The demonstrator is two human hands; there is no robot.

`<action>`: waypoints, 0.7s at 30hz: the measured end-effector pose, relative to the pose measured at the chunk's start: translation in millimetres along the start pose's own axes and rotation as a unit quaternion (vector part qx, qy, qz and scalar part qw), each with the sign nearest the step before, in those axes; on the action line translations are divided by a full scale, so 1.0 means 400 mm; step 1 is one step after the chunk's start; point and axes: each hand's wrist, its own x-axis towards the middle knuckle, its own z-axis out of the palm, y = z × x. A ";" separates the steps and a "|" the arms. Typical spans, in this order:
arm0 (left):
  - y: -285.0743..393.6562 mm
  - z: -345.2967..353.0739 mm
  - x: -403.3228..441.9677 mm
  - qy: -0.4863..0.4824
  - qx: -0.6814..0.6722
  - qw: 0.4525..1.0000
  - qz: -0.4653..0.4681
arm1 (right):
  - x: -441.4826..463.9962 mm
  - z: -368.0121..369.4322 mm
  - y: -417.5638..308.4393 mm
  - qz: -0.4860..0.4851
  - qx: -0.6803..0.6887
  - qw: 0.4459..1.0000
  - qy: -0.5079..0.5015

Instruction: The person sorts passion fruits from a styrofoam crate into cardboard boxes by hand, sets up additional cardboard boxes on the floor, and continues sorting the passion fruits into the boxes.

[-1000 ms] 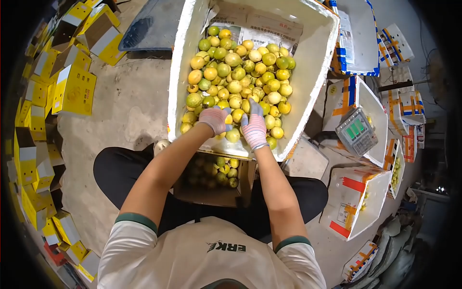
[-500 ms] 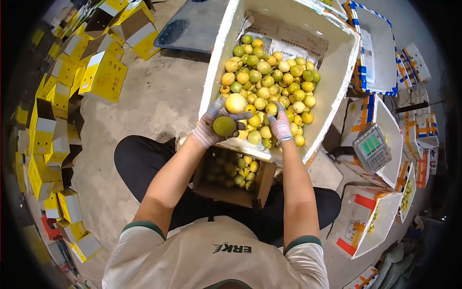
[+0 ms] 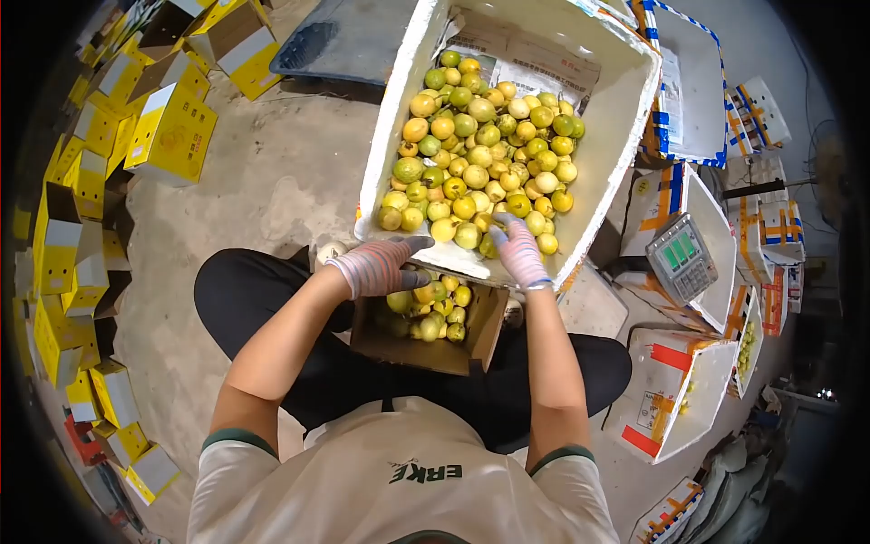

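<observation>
Many yellow and green passion fruits (image 3: 480, 154) lie in a white foam box (image 3: 373, 195) partly lined with newspaper. In front of it, between my legs, a cardboard box (image 3: 489, 331) holds more passion fruits (image 3: 439, 313). My left hand (image 3: 376, 266), in a striped knit glove, hovers over the cardboard box's left side, thumb and fingers apart; no fruit shows in its grasp. Inside the foam box's near edge, my gloved right hand (image 3: 519, 252) touches the fruits, thumb and forefinger apart. Its other fingers and palm are partly hidden.
Yellow cartons (image 3: 172, 134) line the left side. A digital scale (image 3: 681, 257) with a green display is at right, among taped foam boxes (image 3: 675, 390). A dark plastic tray (image 3: 335, 45) lies behind on the floor.
My left hand has moved down from the foam box to the cardboard box and let go of a yellow and a green passion fruit. My right hand stays among the fruits.
</observation>
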 end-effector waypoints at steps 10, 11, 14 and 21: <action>-0.118 0.058 0.158 0.132 0.208 0.966 -0.071 | 0.134 0.118 -0.127 0.032 -0.238 0.968 -0.077; -0.145 0.073 0.177 0.153 0.245 0.955 -0.069 | 0.117 0.119 -0.119 -0.008 -0.238 0.970 -0.050; -0.167 0.098 0.210 0.145 0.278 0.946 -0.084 | 0.061 0.084 -0.133 -0.052 -0.132 0.990 -0.025; -0.185 0.065 0.295 0.054 0.344 0.931 -0.111 | 0.127 0.124 -0.227 -0.061 -0.370 0.901 -0.218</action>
